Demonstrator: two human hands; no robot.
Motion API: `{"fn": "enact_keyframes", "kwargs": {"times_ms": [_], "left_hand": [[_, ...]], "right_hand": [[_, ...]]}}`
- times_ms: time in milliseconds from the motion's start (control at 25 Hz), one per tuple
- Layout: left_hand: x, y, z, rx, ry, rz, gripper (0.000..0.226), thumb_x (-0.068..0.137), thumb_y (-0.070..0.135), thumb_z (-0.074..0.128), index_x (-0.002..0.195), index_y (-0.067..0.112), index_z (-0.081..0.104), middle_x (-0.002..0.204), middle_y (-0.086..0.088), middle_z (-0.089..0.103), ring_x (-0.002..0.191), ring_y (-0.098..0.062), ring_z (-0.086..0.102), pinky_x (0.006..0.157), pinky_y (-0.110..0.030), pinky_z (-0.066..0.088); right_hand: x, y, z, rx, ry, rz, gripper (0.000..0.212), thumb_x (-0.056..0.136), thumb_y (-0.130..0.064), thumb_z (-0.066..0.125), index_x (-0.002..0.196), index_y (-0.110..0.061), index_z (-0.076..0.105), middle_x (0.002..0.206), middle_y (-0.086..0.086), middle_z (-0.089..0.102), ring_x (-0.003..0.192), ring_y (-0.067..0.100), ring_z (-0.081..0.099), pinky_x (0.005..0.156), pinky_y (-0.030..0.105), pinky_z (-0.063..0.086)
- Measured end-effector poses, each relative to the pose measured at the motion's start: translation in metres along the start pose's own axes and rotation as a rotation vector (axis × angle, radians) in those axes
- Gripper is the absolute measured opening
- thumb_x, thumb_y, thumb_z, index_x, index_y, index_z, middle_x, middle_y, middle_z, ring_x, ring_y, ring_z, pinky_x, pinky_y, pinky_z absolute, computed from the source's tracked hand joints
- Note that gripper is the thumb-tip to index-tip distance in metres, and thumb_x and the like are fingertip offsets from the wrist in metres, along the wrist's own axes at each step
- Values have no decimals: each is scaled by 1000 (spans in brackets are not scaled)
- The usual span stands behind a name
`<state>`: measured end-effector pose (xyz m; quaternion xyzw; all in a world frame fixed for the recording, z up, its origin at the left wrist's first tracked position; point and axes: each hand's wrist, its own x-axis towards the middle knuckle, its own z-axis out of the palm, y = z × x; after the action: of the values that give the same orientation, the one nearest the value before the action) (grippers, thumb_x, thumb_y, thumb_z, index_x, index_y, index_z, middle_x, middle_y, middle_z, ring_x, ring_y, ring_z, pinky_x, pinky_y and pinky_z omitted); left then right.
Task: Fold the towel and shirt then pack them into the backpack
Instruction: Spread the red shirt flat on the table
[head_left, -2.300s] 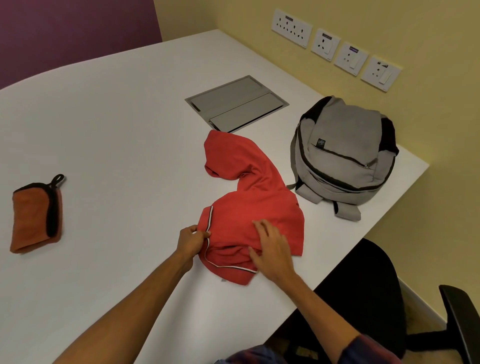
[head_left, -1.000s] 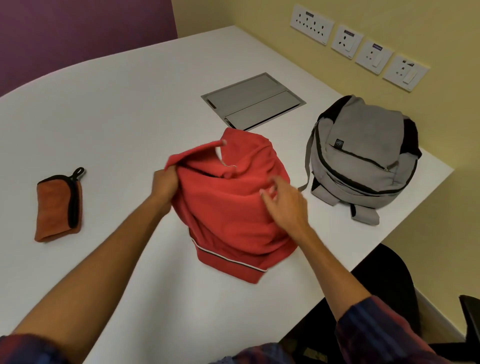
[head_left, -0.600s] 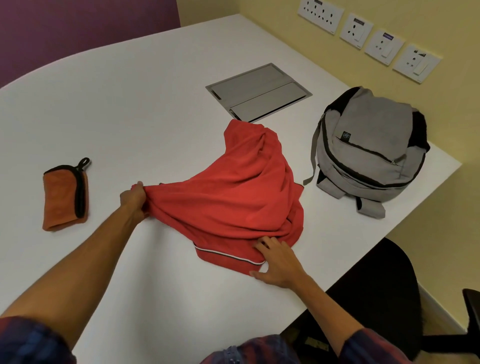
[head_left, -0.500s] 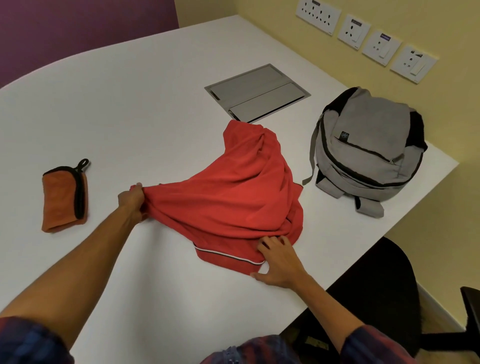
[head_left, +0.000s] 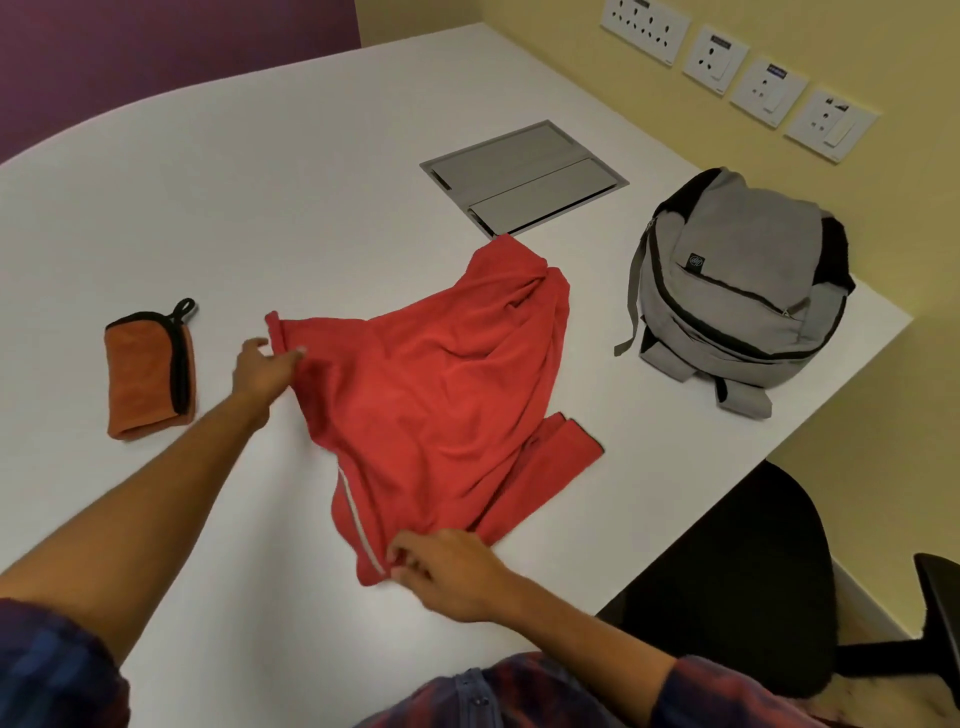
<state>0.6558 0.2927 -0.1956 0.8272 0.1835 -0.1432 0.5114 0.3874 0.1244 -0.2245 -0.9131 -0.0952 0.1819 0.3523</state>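
A red shirt (head_left: 441, 400) lies spread and rumpled on the white table (head_left: 260, 182). My left hand (head_left: 262, 371) is at its left corner, fingers fairly straight and touching the cloth edge. My right hand (head_left: 447, 571) pinches the near hem with the white stripe. A folded orange towel (head_left: 143, 371) with black trim and a loop lies to the left. The grey backpack (head_left: 737, 291) lies flat at the right, its zips look closed.
A grey cable hatch (head_left: 524, 174) is set into the table behind the shirt. Wall sockets (head_left: 737, 67) line the yellow wall. A black chair (head_left: 727, 587) stands below the table's right edge.
The shirt has been pulled flatter and turned; its near hem moved toward me with my right hand. My left hand loosened its grip on the left corner.
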Motion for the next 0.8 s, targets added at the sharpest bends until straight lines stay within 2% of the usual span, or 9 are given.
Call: {"fn": "enact_keyframes", "kwargs": {"times_ms": [80, 120, 160, 240, 360, 440, 520, 600, 800], "left_hand": [[-16, -33, 6, 198, -58, 14, 75, 83, 26, 72, 143, 5, 31, 136, -22, 50, 122, -38, 51, 103, -43, 42], [-26, -49, 10, 270, -63, 33, 76, 83, 25, 72, 142, 2, 31, 137, -24, 48, 124, -41, 49, 104, -44, 41], [-38, -62, 14, 335, -53, 48, 74, 82, 25, 73, 140, -1, 33, 137, -26, 48, 124, -42, 48, 103, -45, 40], [-63, -85, 20, 447, -65, 44, 69, 82, 31, 72, 133, -3, 40, 133, -27, 50, 122, -43, 50, 99, -46, 41], [-98, -105, 33, 622, -183, 13, 72, 74, 52, 66, 122, 2, 46, 123, -19, 56, 114, -37, 55, 91, -43, 46], [-120, -115, 45, 692, -226, 20, 77, 66, 54, 62, 122, 5, 43, 119, -15, 57, 110, -35, 57, 87, -41, 47], [-138, -122, 52, 692, -239, 45, 70, 65, 44, 59, 122, 7, 41, 107, -12, 59, 95, -33, 59, 78, -38, 47], [-144, -125, 50, 595, -237, 48, 69, 57, 35, 48, 120, 7, 42, 97, -11, 59, 83, -31, 56, 71, -35, 45], [-111, -123, 16, 429, -88, 7, 68, 53, 32, 44, 116, 6, 53, 113, -24, 61, 103, -41, 59, 81, -39, 45]], "right_hand": [[9, -5, 12, 16, -163, 23, 33, 93, -29, 53, 125, -20, 54, 112, 3, 70, 97, 26, 65, 83, 34, 49], [13, -3, 12, 17, -162, 23, 35, 92, -29, 54, 126, -20, 56, 115, 2, 69, 101, 24, 65, 85, 33, 50], [17, 1, 7, 22, -106, 26, 34, 90, -29, 55, 123, -20, 58, 114, 1, 70, 101, 22, 65, 86, 33, 51], [23, 21, -11, -27, 133, 72, 34, 86, -31, 50, 116, -21, 63, 109, 0, 71, 101, 23, 66, 86, 35, 52], [23, 71, -52, -235, 394, 259, 48, 76, -30, 44, 118, -13, 60, 118, 7, 64, 109, 30, 60, 89, 39, 47], [16, 105, -75, -358, 377, 465, 57, 75, -30, 47, 129, -13, 51, 131, 9, 53, 119, 30, 50, 94, 42, 44], [6, 131, -85, -409, 246, 616, 67, 81, -33, 53, 143, -15, 34, 145, 10, 38, 130, 29, 39, 100, 47, 39], [-3, 142, -81, -419, 155, 655, 74, 87, -37, 53, 151, -18, 21, 144, 10, 38, 126, 31, 43, 96, 45, 42], [-17, 116, -50, -429, 260, 580, 72, 92, -24, 49, 152, -14, 12, 115, 11, 59, 90, 31, 62, 67, 34, 43]]}}
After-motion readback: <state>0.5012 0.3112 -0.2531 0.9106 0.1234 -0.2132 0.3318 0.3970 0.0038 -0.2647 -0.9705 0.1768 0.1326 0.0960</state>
